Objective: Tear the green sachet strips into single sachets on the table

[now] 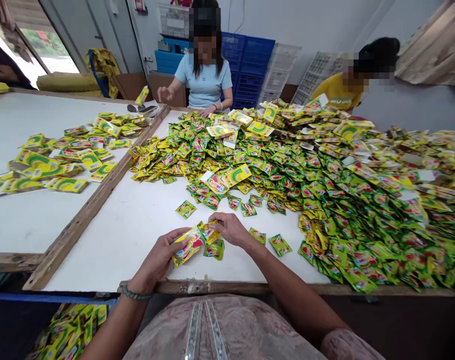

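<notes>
My left hand (160,255) grips a larger yellow-green pouch (187,246) by its near end, just above the white table (130,235). My right hand (229,227) pinches small green sachets (208,232) at the mouth of that pouch. One more small sachet (214,250) lies under the pouch between my hands. A huge heap of the same green and yellow sachets (325,170) covers the table from the middle to the far right.
Loose sachets (280,244) lie right of my hands. A second white table (32,215) at left carries filled yellow pouches (58,165). Two people sit across the heap, one in blue (204,82), one in yellow (338,92). Blue crates (250,60) stand behind. More packets fill a bin (68,330) below left.
</notes>
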{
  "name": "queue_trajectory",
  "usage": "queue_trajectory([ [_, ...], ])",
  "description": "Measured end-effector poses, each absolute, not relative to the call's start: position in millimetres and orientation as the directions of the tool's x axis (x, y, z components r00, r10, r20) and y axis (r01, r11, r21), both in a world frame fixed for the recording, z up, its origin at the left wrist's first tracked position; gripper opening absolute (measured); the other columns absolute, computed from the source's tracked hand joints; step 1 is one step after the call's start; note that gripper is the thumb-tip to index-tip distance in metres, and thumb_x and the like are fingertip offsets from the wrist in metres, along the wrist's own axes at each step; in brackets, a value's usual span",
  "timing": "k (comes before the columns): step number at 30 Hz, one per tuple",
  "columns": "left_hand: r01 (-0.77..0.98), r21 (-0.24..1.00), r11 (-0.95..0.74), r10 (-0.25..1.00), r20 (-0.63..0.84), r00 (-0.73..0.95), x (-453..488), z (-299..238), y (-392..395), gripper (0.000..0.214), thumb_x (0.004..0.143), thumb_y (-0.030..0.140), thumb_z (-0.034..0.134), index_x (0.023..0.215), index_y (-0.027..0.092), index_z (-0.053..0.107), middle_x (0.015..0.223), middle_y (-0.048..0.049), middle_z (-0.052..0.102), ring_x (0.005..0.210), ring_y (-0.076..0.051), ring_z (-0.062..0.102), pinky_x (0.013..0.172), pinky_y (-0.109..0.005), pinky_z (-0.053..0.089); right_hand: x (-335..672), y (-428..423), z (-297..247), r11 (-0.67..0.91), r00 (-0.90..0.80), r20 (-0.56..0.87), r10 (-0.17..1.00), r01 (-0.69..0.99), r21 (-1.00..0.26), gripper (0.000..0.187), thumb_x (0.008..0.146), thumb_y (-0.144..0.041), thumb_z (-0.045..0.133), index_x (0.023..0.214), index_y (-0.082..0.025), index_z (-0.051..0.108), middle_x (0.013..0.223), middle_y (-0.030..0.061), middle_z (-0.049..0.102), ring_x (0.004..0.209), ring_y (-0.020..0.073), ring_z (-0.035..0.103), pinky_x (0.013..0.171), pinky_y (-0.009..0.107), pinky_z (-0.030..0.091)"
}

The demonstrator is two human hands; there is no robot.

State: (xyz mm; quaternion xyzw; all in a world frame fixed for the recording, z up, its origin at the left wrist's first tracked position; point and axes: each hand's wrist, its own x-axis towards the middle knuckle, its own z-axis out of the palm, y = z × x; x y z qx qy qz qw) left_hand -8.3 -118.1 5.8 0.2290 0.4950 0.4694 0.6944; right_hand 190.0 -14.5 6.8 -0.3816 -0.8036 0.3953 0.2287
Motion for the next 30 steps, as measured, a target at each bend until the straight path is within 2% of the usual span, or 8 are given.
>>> queue_trajectory([
  [7, -0.445, 0.767, 0.463, 0.880, -0.456, 0.129, -6.3, 6.1, -115.8, 0.046, 0.065, 0.022, 0.076, 0.107, 0.011, 0.063, 0.093, -0.0097, 0.072, 0.071, -0.015, 0.066, 0.065, -0.022, 0.051, 174.0, -12.8, 20.5, 0.627, -0.707, 0.207, 0.676, 0.405, -0.665, 0.018, 0.075, -0.007, 0.054, 0.077, -0.019, 0.067, 0.079, 0.0023, 0.065, 0.076, 0.0136, 0.057, 0.071, 0.023, 0.040],
  [11, -0.440, 0.783, 0.439, 0.888, -0.454, 0.078, -2.3, 7.1, -110.9, 0.046, 0.063, 0.022, 0.078, 0.105, 0.012, 0.064, 0.092, -0.0086, 0.072, 0.070, -0.015, 0.066, 0.063, -0.022, 0.050, 166.6, -16.0, 18.9, 0.443, -0.586, 0.165, 0.793, 0.370, -0.816, 0.004, 0.075, -0.019, 0.060, 0.075, -0.018, 0.064, 0.070, -0.0007, 0.062, 0.068, 0.0125, 0.056, 0.065, 0.023, 0.042],
  [15, -0.454, 0.798, 0.396, 0.896, -0.444, 0.001, -1.0, 7.4, -110.5, 0.049, 0.060, 0.022, 0.079, 0.105, 0.013, 0.064, 0.092, -0.0083, 0.072, 0.070, -0.015, 0.066, 0.065, -0.023, 0.050, 169.8, -21.2, 18.8, 0.181, -0.496, 0.050, 0.867, 0.220, -0.959, 0.027, 0.073, -0.028, 0.064, 0.098, -0.019, 0.058, 0.075, -0.0010, 0.062, 0.067, 0.0121, 0.057, 0.063, 0.024, 0.046],
  [19, -0.444, 0.823, 0.355, 0.910, -0.413, -0.036, 2.5, 9.6, -110.0, 0.047, 0.059, 0.022, 0.079, 0.103, 0.013, 0.065, 0.091, -0.0068, 0.072, 0.074, -0.017, 0.066, 0.068, -0.025, 0.051, 170.2, -34.4, 22.9, 0.219, -0.511, 0.060, 0.857, 0.257, -0.941, 0.034, 0.075, -0.014, 0.053, 0.108, -0.021, 0.052, 0.075, -0.0017, 0.064, 0.069, 0.0121, 0.059, 0.068, 0.025, 0.046],
  [22, -0.420, 0.834, 0.358, 0.906, -0.419, -0.059, 3.3, 12.1, -109.7, 0.045, 0.057, 0.021, 0.080, 0.099, 0.013, 0.066, 0.087, -0.0054, 0.073, 0.073, -0.018, 0.066, 0.068, -0.025, 0.050, 166.2, -43.6, 25.2, 0.194, -0.585, 0.003, 0.811, 0.263, -0.945, 0.039, 0.078, -0.012, 0.046, 0.115, -0.024, 0.046, 0.077, -0.0026, 0.065, 0.065, 0.0111, 0.058, 0.064, 0.023, 0.044],
  [25, -0.416, 0.837, 0.356, 0.906, -0.419, -0.067, 4.7, 11.2, -112.3, 0.042, 0.056, 0.022, 0.080, 0.095, 0.014, 0.068, 0.083, -0.0043, 0.073, 0.071, -0.018, 0.066, 0.068, -0.026, 0.050, 160.3, -49.4, 25.9, 0.127, -0.614, -0.073, 0.786, 0.275, -0.953, 0.041, 0.079, -0.018, 0.048, 0.119, -0.025, 0.040, 0.069, -0.0053, 0.062, 0.056, 0.0097, 0.052, 0.054, 0.020, 0.039],
  [28, -0.438, 0.825, 0.358, 0.898, -0.432, -0.080, 7.6, 7.2, -114.8, 0.041, 0.054, 0.024, 0.081, 0.093, 0.014, 0.068, 0.081, -0.0040, 0.073, 0.070, -0.018, 0.066, 0.067, -0.027, 0.051, 151.6, -55.2, 26.5, 0.190, -0.644, -0.064, 0.762, 0.317, -0.929, 0.046, 0.078, -0.018, 0.051, 0.122, -0.025, 0.039, 0.060, -0.0084, 0.054, 0.052, 0.0090, 0.048, 0.051, 0.019, 0.036],
  [30, -0.439, 0.817, 0.373, 0.887, -0.453, -0.089, 4.1, 7.1, -113.1, 0.043, 0.054, 0.024, 0.081, 0.093, 0.014, 0.068, 0.081, -0.0042, 0.073, 0.070, -0.019, 0.066, 0.067, -0.027, 0.051, 146.5, -57.4, 27.0, 0.216, -0.648, -0.021, 0.762, 0.285, -0.934, 0.050, 0.078, -0.017, 0.050, 0.125, -0.025, 0.036, 0.068, -0.0061, 0.059, 0.057, 0.0096, 0.053, 0.055, 0.020, 0.040],
])
